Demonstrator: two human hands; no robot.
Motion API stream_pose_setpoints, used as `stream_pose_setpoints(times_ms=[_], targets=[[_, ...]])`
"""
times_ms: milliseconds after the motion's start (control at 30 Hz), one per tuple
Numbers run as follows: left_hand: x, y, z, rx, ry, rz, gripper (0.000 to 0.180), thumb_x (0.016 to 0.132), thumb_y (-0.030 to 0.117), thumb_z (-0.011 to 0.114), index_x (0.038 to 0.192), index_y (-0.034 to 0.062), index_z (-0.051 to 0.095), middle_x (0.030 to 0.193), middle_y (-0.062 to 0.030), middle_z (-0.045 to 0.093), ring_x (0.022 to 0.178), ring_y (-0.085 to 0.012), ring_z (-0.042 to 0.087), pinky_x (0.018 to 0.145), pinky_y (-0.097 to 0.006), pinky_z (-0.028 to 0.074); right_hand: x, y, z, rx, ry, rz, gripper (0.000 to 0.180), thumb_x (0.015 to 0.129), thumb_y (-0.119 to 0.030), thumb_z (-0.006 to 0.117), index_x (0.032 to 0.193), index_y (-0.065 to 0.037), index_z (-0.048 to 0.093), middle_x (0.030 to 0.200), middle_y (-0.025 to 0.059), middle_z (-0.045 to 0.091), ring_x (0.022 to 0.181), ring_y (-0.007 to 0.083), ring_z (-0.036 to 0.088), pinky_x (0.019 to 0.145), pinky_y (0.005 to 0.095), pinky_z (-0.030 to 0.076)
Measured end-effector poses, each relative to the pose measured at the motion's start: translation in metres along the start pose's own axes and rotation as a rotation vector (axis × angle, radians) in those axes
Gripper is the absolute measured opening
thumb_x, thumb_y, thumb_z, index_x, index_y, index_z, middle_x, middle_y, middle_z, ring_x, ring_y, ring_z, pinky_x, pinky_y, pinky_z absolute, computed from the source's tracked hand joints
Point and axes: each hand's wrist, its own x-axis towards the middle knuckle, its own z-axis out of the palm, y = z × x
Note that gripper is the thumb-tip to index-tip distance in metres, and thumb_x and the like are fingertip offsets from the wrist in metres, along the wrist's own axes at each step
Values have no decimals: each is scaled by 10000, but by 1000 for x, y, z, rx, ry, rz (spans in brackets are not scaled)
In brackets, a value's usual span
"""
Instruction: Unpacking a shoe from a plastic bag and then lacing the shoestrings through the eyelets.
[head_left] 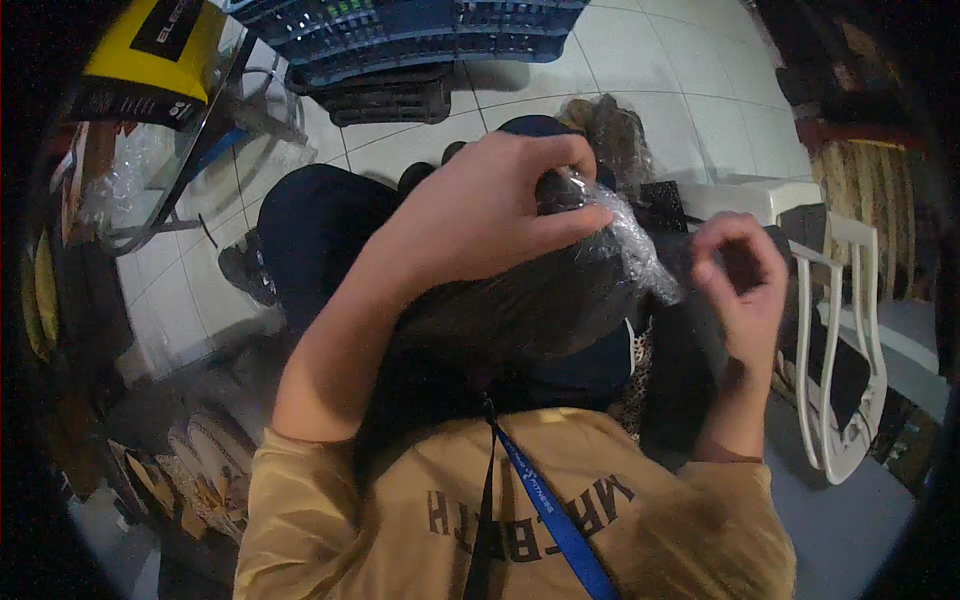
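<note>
A dark bundle in a clear plastic bag (520,305) lies across my lap. The twisted, shiny neck of the bag (640,250) points toward the right. My left hand (490,205) reaches over the bundle, its thumb and fingers closed on that neck. To the right of the neck is my right hand (745,285), a little apart from it. Its thumb and fingers curl together into a ring in a pinch; whatever they hold, if anything, is too thin or blurred to make out.
A blue plastic crate (420,35) stands ahead on the tiled floor, with a black crate (385,95) at its near side. Back left is a yellow and black box (150,60) by a metal-framed rack. A white plastic chair (840,350) stands close on my right.
</note>
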Motion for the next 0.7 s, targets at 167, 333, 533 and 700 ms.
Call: stream_pose_setpoints(times_ms=[167,333,533,700], targets=[[-7,13,-2,-64,-40,-141,328,1007,310,756,1087,-4,708,903,-101,715,862,-140,615,834,-335,512,11,-15,42,-194,-197,-60,546,795,-81,929,1261,-11,655,1048,47,727,973,136,670,946,307,521],[-5,-7,-18,-295,-148,-222,361,1045,336,717,1180,2,740,1019,-77,749,999,-133,649,952,-323,505,21,-10,52,636,-7,143,700,868,-46,852,1471,-22,498,935,24,686,900,116,664,863,268,509],[-11,-45,-12,-377,-201,-165,322,1067,281,680,1220,10,763,1140,-69,752,1125,-158,662,1033,-337,490,31,-7,41,-129,-317,-3,573,847,-65,855,1379,-36,643,824,-11,616,777,92,594,774,250,471],[0,-58,-4,-202,-32,422,201,1055,136,634,1119,-6,762,1113,-67,724,1065,-162,657,984,-339,502,32,-4,56,-221,-80,-90,169,883,-78,865,1009,-12,774,839,14,699,770,87,590,740,257,481]])
